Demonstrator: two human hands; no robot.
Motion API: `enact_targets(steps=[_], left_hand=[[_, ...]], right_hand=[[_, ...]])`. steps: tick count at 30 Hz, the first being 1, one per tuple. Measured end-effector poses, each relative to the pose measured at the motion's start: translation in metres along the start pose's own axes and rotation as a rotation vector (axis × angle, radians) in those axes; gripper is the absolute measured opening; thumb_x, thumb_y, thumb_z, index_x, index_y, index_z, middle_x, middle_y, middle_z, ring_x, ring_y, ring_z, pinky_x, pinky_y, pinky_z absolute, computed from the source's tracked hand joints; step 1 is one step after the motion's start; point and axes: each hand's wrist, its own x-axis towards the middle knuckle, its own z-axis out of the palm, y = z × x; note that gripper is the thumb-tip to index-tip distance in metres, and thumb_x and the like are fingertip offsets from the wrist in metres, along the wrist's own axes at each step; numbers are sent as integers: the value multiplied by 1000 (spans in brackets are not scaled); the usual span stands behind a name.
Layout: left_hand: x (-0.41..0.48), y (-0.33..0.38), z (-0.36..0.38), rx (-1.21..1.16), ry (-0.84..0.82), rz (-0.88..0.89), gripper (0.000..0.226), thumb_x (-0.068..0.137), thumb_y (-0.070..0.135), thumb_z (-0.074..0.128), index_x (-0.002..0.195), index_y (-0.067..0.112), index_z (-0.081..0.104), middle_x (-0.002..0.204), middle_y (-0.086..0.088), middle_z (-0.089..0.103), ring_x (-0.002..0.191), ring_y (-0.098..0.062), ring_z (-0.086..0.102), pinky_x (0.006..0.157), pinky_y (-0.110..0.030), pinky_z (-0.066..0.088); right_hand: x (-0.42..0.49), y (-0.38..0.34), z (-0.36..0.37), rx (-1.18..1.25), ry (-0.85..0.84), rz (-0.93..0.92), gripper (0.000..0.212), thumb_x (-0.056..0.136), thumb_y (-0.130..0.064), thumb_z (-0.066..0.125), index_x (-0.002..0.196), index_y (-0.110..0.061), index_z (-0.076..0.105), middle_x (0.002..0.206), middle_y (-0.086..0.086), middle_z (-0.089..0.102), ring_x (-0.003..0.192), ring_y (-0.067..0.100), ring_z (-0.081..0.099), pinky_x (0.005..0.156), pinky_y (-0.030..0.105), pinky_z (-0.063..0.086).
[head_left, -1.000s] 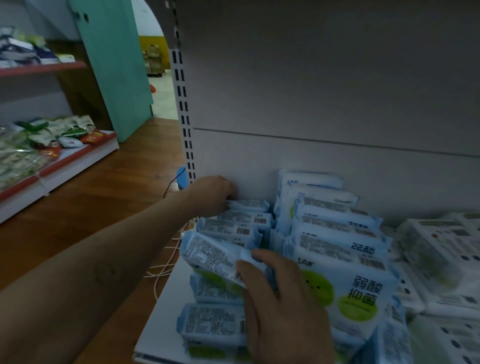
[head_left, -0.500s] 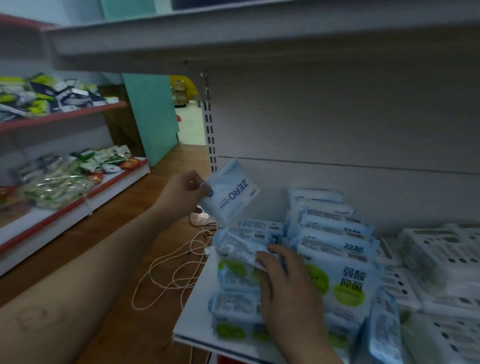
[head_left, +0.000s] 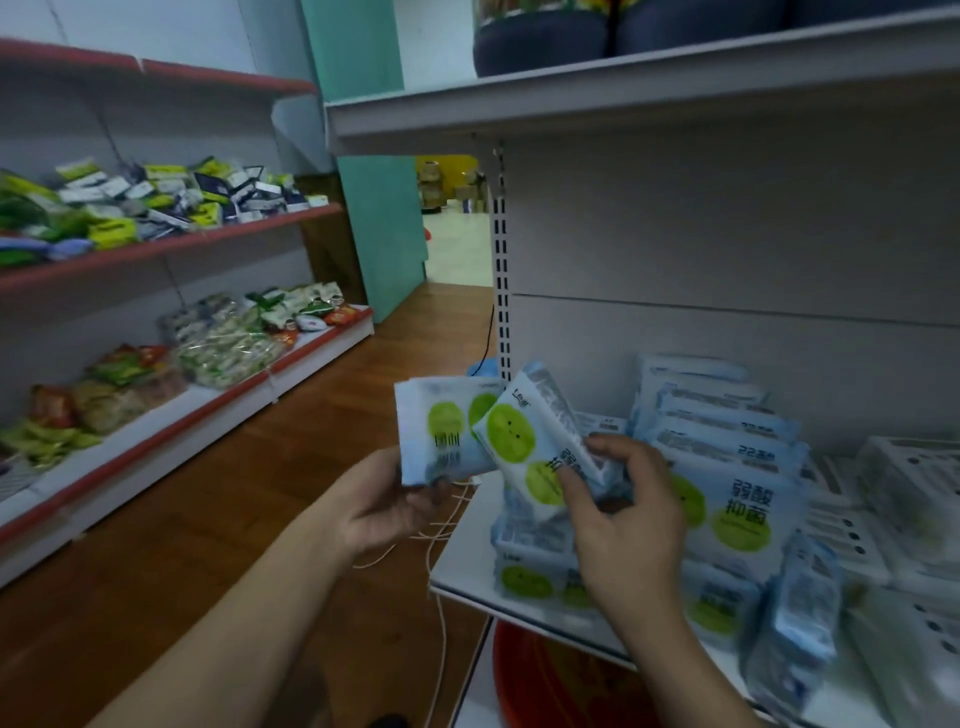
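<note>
Fingers (head_left: 410, 501) of the left hand (head_left: 384, 499) grip a blurred pack (head_left: 441, 431), probably wet wipes, while the right hand (head_left: 623, 525) pinches a tilted wipe pack (head_left: 524, 441) overlapping it, beside the shelf (head_left: 462, 561) edge.

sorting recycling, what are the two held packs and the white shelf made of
Pack in the left hand and pack in the right hand: soft plastic film, glossy and printed, by the sheen and crimped, wrinkled edges. White shelf: probably painted sheet metal, matte, by its thin folded front edge; coated board is possible.
</note>
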Motion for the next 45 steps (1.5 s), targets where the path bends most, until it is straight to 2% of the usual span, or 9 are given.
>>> enact_targets(steps=[3,5,12,18,20,27,36,40,45], left_hand=[[2,-4,3,194,-55,93,39,79,12,64,117,6,66,117,-19,65,89,-27,63,76,-28,56],[6,-7,14,368,-70,165,57,73,13,73,128,15,59,133,-21,57,115,-34,54,107,-49,38],[21,-12,29,193,-131,256,58,66,36,84,114,8,67,117,-20,65,114,-37,60,94,-57,50],[32,1,20,262,101,300,28,79,14,63,106,4,61,120,-25,63,105,-36,60,103,-54,44],[32,12,14,311,175,342,26,87,14,60,111,5,60,119,-23,65,99,-32,65,85,-49,56],[42,25,6,345,222,393,22,97,21,52,115,13,61,106,-15,73,95,-32,70,80,-47,58],[70,27,4,571,257,469,30,96,34,56,115,11,58,101,-14,73,84,-30,73,64,-41,61],[83,33,19,645,211,496,25,97,24,55,117,8,56,105,-14,69,80,-23,74,62,-36,61],[109,44,58,1031,163,738,16,95,18,59,110,18,56,100,2,65,76,-10,70,56,-17,54]], right_hand=[[-1,1,-1,-17,-40,-30,39,78,-9,77,88,-40,55,97,-14,58,91,-4,55,70,16,47],[-1,5,0,-37,-50,-77,32,78,-13,76,88,-36,56,95,-19,57,90,-2,56,70,25,50],[2,14,-7,-168,-79,-256,26,72,-7,72,93,-20,65,97,-8,62,93,14,59,79,24,46],[5,4,-18,-145,-15,-190,26,76,-12,72,95,-28,64,93,-20,59,89,-5,57,73,4,41],[12,-4,-25,-114,90,-156,29,77,-11,76,96,-29,63,94,-26,56,86,-12,55,69,0,40],[22,-10,-31,-138,158,-31,37,79,-9,76,96,-36,57,93,-23,58,72,12,65,60,3,43],[-3,2,-26,-451,-157,-322,40,64,0,82,93,-23,67,99,-10,62,88,8,56,74,12,44],[-8,17,-25,-579,-231,-358,44,64,-3,81,96,-28,64,107,0,63,91,21,62,58,30,56],[-2,17,-26,-571,-225,-365,37,71,-17,67,101,-35,55,109,-4,62,88,15,60,55,23,54]])
